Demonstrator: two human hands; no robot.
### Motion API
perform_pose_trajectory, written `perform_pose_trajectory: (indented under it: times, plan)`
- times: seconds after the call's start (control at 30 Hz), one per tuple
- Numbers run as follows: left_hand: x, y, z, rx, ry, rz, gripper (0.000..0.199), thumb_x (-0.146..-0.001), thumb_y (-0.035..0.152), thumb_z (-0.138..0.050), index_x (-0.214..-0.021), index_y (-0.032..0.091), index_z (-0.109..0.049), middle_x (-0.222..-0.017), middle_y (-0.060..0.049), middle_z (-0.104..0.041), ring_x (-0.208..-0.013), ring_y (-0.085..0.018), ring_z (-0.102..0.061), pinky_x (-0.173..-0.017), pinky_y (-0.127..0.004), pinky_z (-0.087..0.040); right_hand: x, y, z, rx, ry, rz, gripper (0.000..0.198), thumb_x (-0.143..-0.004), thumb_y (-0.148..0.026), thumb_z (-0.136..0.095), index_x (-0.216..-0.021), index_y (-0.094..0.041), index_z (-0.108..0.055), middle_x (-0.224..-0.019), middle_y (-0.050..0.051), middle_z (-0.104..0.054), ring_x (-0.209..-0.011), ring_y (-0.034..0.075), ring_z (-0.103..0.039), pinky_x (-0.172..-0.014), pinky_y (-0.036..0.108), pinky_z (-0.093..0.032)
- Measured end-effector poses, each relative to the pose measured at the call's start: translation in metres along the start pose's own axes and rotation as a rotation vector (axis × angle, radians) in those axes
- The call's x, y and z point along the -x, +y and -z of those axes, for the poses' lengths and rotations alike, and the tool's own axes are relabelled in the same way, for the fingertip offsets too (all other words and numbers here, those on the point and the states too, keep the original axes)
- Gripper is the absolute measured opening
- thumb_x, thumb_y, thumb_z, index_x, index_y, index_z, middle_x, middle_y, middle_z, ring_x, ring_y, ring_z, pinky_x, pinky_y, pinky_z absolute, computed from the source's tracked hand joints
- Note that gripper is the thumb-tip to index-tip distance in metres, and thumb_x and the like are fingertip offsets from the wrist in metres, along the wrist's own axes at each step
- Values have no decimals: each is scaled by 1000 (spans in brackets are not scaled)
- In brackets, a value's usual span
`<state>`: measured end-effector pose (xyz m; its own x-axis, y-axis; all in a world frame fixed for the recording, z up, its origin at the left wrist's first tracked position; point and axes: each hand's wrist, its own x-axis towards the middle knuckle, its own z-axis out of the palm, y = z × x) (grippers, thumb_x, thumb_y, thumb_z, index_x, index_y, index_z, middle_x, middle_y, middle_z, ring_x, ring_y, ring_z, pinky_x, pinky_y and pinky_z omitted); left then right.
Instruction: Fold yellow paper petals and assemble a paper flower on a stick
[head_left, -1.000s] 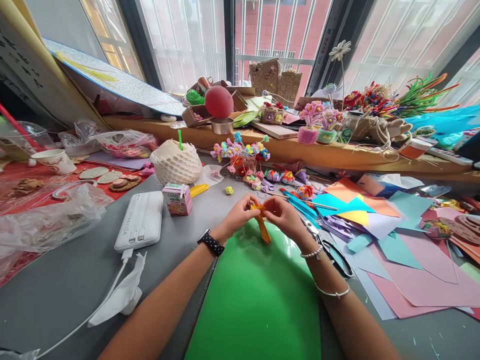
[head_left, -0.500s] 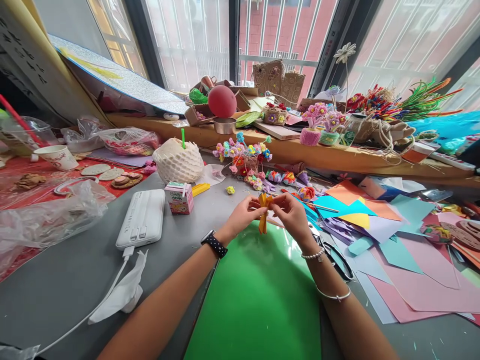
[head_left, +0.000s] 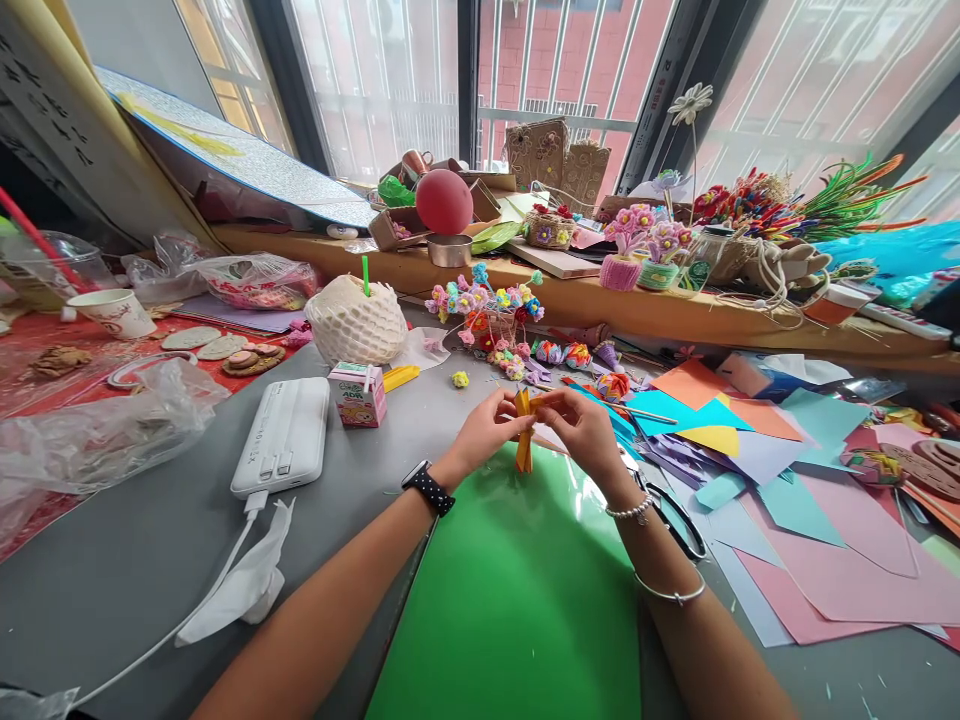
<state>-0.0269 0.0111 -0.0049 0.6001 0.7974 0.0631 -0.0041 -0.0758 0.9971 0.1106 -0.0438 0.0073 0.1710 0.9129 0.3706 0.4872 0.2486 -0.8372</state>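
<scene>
Between my two hands is a folded strip of yellow-orange paper [head_left: 523, 455], held upright above the far end of a green mat [head_left: 525, 590]. My left hand [head_left: 486, 435] pinches its left side with thumb and fingers. From the other side, my right hand [head_left: 577, 428] closes its fingertips on the paper's right edge. Scissors [head_left: 675, 520] with black handles lie by my right wrist, partly hidden by it. A small yellow pom-pom-like flower [head_left: 460, 380] sits on the table beyond my left hand.
To the left stand a white power bank [head_left: 283, 437] with a cable, a small pink drink carton [head_left: 358, 394] and a net-wrapped coconut [head_left: 356, 320] with a green straw. Coloured paper sheets [head_left: 862, 540] spread over the right side. Craft flowers [head_left: 487, 305] stand behind my hands.
The folded paper has turned slightly and looks narrower, its folds now more edge-on. My right fingers have shifted a little to the left; both hands keep their hold.
</scene>
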Motion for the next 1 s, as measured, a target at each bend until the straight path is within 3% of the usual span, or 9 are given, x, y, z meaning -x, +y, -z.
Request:
perform_pose_trajectory:
  times: [0.23,0.5,0.7,0.83,1.0]
  plan:
    - [4,9,0,175,-19,115,32,-62,34,-64,-81,15,-46,-76,-2,-57,-71,-14,-58,-64,-29,-47,1,-1,0,22,36,29,10,-73,-29,-51,-73,-19,-55,-72,3,-62,-65,16,-59,-61,28,-47]
    - [0,5,2,35,-20,74,36,-59,35,-66,-83,15,-48,-72,-1,-55,-69,-14,-56,-60,-27,-47,-2,3,3,20,-66,-1,12,-70,-30,-55,-76,-19,-54,-71,3,-61,-65,15,-58,-58,28,-47]
    - [2,7,0,63,-18,135,34,-62,36,-64,-80,14,-47,-75,-2,-55,-67,-13,-57,-55,-23,-46,2,1,-2,168,-5,80,9,-74,-26,-50,-70,-19,-53,-67,2,-60,-59,15,-55,-56,27,-43]
    - [3,8,0,116,-35,191,31,-65,36,-61,-82,14,-46,-72,-1,-54,-64,-10,-57,-55,-21,-45,5,1,-6,380,58,185,11,-77,-23,-46,-71,-18,-53,-70,4,-60,-60,15,-54,-56,26,-41]
    - [2,7,0,65,-25,141,35,-61,36,-65,-82,15,-46,-74,-2,-54,-68,-13,-56,-55,-24,-47,4,-1,-3,421,29,208,12,-77,-22,-46,-83,-16,-55,-73,4,-61,-61,15,-54,-57,25,-42]
